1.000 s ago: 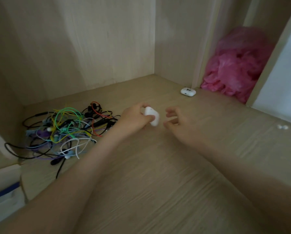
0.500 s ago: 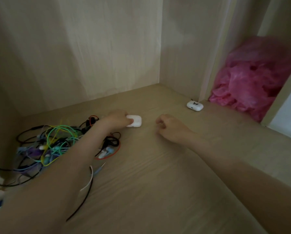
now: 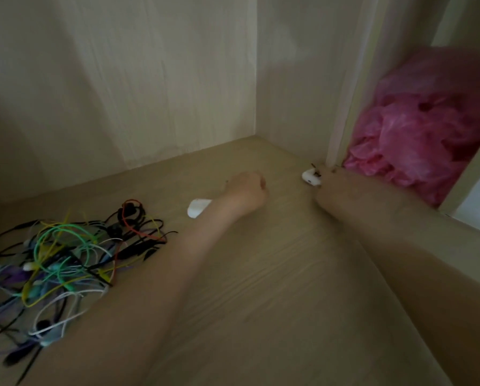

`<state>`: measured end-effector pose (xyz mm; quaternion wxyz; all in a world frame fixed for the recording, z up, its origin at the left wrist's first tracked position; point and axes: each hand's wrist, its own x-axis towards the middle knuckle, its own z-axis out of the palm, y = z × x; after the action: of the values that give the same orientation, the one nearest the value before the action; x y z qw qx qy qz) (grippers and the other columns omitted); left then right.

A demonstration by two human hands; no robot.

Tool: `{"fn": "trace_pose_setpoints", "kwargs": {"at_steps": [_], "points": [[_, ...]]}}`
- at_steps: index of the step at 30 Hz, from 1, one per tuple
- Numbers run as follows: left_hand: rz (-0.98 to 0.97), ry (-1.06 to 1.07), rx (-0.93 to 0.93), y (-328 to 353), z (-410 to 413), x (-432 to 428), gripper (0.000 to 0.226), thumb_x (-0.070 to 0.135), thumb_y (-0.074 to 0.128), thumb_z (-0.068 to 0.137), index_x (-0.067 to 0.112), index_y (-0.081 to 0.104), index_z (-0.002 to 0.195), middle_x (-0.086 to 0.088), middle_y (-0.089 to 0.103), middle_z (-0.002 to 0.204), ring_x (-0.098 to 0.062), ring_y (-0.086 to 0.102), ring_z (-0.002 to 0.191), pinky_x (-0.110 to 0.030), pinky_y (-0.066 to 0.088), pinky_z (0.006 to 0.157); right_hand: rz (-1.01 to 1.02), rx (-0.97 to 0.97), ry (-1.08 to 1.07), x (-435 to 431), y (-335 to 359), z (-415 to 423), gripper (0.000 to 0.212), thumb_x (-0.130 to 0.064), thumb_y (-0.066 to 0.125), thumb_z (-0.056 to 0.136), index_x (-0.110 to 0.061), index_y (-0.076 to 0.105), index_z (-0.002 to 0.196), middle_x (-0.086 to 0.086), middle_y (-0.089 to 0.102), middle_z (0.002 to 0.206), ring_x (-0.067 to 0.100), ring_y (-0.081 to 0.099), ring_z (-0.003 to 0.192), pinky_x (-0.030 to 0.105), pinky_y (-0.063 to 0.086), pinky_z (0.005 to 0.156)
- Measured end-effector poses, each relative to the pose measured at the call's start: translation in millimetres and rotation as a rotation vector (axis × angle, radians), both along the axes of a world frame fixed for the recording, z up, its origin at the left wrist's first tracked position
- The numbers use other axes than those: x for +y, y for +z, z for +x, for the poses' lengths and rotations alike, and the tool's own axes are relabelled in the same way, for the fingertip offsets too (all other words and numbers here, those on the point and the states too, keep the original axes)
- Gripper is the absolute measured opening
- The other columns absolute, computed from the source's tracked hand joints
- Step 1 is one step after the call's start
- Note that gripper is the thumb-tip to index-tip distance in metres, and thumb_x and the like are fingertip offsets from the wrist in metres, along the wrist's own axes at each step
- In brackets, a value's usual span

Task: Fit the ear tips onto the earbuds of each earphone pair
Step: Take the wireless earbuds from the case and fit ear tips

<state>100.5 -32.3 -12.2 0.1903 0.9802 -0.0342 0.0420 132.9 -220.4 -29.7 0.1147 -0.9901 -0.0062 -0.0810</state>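
**Operator:** What is nearest to me?

**Spotter:** The pale wood-grain board [image 3: 275, 288] you are working on. It fills the view from 6 o'clock outward, and both your bare forearms lie over it. At 8 o'clock, just beside your left forearm, sits the tangle of wired earphones [image 3: 66, 260]: green, yellow, black, white, purple and red cords heaped together, with small buds showing among them.

**Operator:** And my left hand?

**Spotter:** Your left hand [image 3: 245, 193] is at the middle of the view, back upward, with the fingers tucked under. It is blurred, so I cannot tell whether they are clenched or only loosely bent. A white earbud case [image 3: 197, 208] lies flat on the board at the 9 o'clock side of your wrist, partly hidden behind it and clear of your fingers.

**Operator:** The right one?

**Spotter:** Your right hand [image 3: 329, 188] is out at 1 o'clock, up against a second white case [image 3: 310, 176] that has a dark mark on it. The blur hides the fingers, so I cannot tell whether you have hold of it or only touch it.

**Operator:** Beyond that?

**Spotter:** That case sits at the foot of a pale upright post [image 3: 342, 107]. Past the post, at 2 o'clock, a crumpled pink plastic bag [image 3: 417, 135] fills the next bay. At 12 o'clock the back panel [image 3: 149, 79] and side panel [image 3: 294, 79], both light wood laminate, meet in a corner.
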Motion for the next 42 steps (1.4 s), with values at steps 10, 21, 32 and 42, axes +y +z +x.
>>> {"fn": "trace_pose_setpoints", "kwargs": {"at_steps": [10,21,32,42], "points": [[-1.077,0.132,0.427,2,-22,-40,0.025,0.034,0.041,0.099,0.014,0.051,0.111,-0.008,0.055,0.091,-0.014,0.055,0.067,-0.021,0.051,0.055,0.467,-0.171,0.332,17,7,-58,0.027,-0.018,0.065,0.086,-0.008,0.06,0.11,0.008,0.059,0.106,0.018,0.057,0.098,0.001,0.033,0.067],[-0.882,-0.195,0.339,-8,-91,-27,0.031,0.015,0.057,0.094,0.013,0.048,0.123,-0.005,0.061,0.093,-0.01,0.057,0.069,-0.019,0.048,0.06,0.943,0.284,0.301,-5,2,-132,0.038,-0.028,0.057,0.092,-0.009,0.055,0.125,0.017,0.062,0.115,0.02,0.058,0.092,0.026,0.047,0.073],[-0.675,-0.249,0.299,-8,-127,-27,0.033,0.01,0.052,0.095,0.015,0.05,0.127,-0.001,0.057,0.08,-0.008,0.054,0.07,-0.018,0.047,0.066,0.932,0.243,0.32,-9,3,-178,0.018,0.005,0.041,0.094,-0.007,0.054,0.095,0.004,0.058,0.084,0.006,0.059,0.063,0.022,0.048,0.054],[-0.739,-0.155,0.214,-11,-140,-24,0.019,0.012,0.049,0.097,0.007,0.056,0.114,-0.003,0.057,0.082,-0.008,0.052,0.068,-0.015,0.046,0.063,0.183,-0.345,0.32,11,-16,-187,0.032,-0.03,0.045,0.097,-0.009,0.06,0.115,0.008,0.058,0.111,0.024,0.048,0.103,0.029,0.033,0.087]]}}
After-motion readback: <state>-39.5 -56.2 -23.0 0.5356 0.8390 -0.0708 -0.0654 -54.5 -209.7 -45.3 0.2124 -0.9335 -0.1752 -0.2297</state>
